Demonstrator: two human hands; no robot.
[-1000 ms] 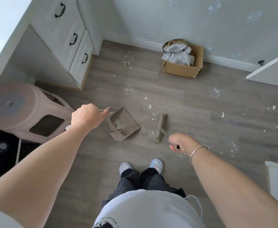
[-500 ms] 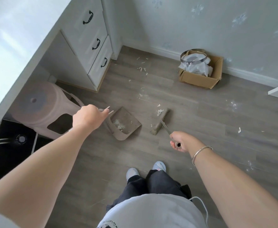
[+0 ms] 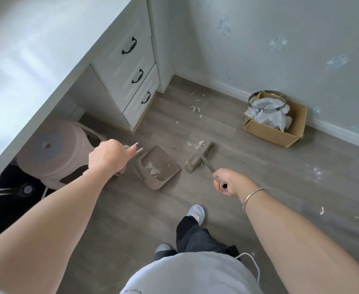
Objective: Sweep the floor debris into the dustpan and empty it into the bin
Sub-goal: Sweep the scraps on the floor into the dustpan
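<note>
**A:** Head cam, looking down. The dustpan (image 3: 159, 166) sits on the grey floor (image 3: 259, 172) with a small heap of white scraps in it. The broom (image 3: 199, 159) head rests just to its right, and a clump of debris (image 3: 196, 144) lies beside the bristles.

**B:** Hands?

**A:** The left hand (image 3: 108, 157) is closed around the dustpan's thin handle, and the right hand (image 3: 227, 183) is wrapped around the broom handle.

**B:** And the bin?

**A:** The bin (image 3: 267, 107) sits in a cardboard box (image 3: 274, 132) by the wall, well apart from the pan. More scraps lie near the drawers (image 3: 132, 81), and there's a stool (image 3: 53, 151) on the left.
</note>
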